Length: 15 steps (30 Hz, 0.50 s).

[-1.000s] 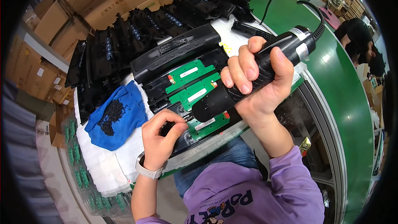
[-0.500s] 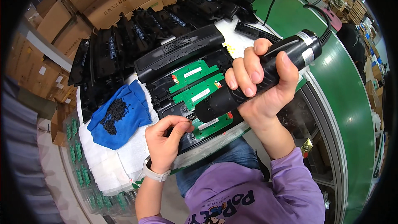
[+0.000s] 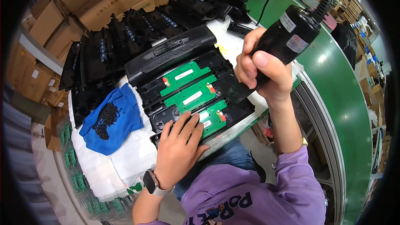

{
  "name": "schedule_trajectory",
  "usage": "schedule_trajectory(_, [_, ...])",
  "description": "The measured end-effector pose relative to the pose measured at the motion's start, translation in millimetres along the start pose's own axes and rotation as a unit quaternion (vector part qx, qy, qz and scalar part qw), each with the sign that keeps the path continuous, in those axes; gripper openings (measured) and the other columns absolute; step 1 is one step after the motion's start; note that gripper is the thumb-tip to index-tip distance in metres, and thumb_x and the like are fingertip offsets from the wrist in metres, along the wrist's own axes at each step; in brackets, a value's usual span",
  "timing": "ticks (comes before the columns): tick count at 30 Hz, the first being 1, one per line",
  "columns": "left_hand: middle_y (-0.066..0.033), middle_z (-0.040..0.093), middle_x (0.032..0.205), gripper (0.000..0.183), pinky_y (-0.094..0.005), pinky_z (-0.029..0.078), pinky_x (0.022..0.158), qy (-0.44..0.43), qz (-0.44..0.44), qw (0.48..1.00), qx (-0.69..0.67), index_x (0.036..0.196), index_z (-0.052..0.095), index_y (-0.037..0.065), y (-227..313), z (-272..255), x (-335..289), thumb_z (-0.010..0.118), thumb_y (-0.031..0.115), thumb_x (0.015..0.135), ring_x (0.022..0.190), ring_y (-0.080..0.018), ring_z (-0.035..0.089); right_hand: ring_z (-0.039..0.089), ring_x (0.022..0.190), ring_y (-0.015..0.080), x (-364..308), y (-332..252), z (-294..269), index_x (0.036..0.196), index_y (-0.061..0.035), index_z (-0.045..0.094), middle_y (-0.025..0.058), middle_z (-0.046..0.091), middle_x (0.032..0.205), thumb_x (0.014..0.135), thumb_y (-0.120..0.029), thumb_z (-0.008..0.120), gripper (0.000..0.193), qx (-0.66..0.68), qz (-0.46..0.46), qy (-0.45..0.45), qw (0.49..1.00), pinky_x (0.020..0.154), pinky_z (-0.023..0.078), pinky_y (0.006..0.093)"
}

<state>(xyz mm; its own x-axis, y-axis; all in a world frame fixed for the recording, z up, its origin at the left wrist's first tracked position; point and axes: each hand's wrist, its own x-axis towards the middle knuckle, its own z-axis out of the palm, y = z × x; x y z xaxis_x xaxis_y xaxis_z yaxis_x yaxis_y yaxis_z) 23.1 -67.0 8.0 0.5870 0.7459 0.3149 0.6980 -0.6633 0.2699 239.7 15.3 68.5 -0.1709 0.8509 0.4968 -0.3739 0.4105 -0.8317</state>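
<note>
While right hand (image 3: 262, 73) grips black driver (image 3: 287, 37) — white labels (image 3: 287, 21) near cord.

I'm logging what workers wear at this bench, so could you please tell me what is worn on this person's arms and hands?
Both hands are bare, with no gloves. The left hand has a smartwatch with a dark square face and a pale grey band at the wrist. The right hand has nothing on it; a purple sleeve is pushed up the right forearm.

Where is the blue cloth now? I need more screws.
In the head view, the blue cloth lies left of the left hand, on white foam beside the black housings, with small black screws piled on it.
</note>
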Motion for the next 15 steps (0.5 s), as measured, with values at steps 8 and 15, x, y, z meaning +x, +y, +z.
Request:
schedule_trajectory(8, [-0.0136, 0.054, 0.121, 0.045, -0.0419, 0.042, 0.084, 0.038, 0.006, 0.999, -0.034, 0.1, 0.059, 0.0, 0.4, 3.1, 1.4, 0.074, 0.02, 0.064, 0.11, -0.0334, 0.051, 0.04, 0.039, 0.0114, 4.9, 3.8, 0.1, 0.091, 0.0008, 0.046, 0.0044, 0.043, 0.055, 0.079, -0.019, 0.057, 0.026, 0.003, 0.02, 0.003, 1.0, 0.04, 0.033, 0.0247])
schedule_trajectory(15, [-0.014, 0.056, 0.119, 0.043, -0.0429, 0.042, 0.085, 0.044, 0.002, 0.999, -0.031, 0.1, 0.06, 0.0, -2.2, 6.3, 0.9, 0.074, 0.02, 0.065, 0.109, -0.0333, 0.051, 0.04, 0.038, 0.0109, 11.2, 8.9, 7.9, 0.079, -0.0001, 0.044, 0.0047, 0.044, 0.051, 0.075, -0.015, 0.063, 0.024, -0.022, 0.069, -0.052, 0.996, 0.038, 0.032, 0.0231])
